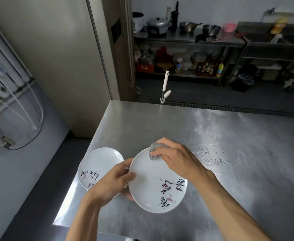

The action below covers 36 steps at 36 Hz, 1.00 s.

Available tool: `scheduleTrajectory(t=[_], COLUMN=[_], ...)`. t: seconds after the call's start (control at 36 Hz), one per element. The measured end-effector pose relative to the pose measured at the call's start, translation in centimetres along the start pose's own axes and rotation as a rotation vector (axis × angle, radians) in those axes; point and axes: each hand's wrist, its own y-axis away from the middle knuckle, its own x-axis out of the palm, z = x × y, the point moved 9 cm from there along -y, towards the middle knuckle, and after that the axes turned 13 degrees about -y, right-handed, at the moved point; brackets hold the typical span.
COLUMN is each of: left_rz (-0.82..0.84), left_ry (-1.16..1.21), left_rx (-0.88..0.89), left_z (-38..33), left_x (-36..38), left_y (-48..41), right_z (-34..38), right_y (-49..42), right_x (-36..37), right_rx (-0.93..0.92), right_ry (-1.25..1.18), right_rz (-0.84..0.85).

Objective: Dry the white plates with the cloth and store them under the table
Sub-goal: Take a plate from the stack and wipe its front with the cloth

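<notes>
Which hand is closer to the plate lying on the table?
Left. The left hand grips the left rim of the held plate, just over the right edge of the lying plate. The right hand presses the grey cloth on the held plate's far rim, farther away.

A white plate (pixel 153 181) with black brushed characters and pink marks is held just above the table (pixel 229 136). A bunched grey cloth (pixel 155 151) presses its far rim. A matching second plate (pixel 97 164) lies at the table's left edge.

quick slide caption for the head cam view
Left hand holds a white plate while the right hand wipes it with a grey cloth; a second plate lies on the steel table.
</notes>
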Motion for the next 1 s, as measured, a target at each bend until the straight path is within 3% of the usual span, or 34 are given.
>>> scheduleTrajectory(t=[0.19,0.33,0.5,0.64,0.83,1.0], left_rz=[-0.092,-0.061,-0.161,-0.115,-0.185,-0.095], left_ry=[0.086,0.072,0.105,0.156,0.062,-0.065], left_rx=[0.032,0.051,0.067,0.064,0.073,0.137], left_z=[1.5,1.2,2.1,1.9,0.2,-0.9], left_x=[-1.0,1.1,-1.0,0.4,-1.3,-1.1], left_y=[0.1,-0.4,0.0,-0.1,-0.4,0.0], right_z=[-3.2,-1.3,-3.0,-2.8,-1.0,0.8], right_y=[1.9,0.2,1.8,1.1,0.5,0.0], right_x=[-1.1,-1.1,-1.5,-2.0,-1.8,-1.5], right_rx=[0.138,0.093,0.17,0.191,0.081,0.003], right_ry=[-0.047,0.006,-0.03,-0.093,-0.062,0.014], right_rz=[-0.063,-0.129,-0.133,-0.276,-0.11,-0.094])
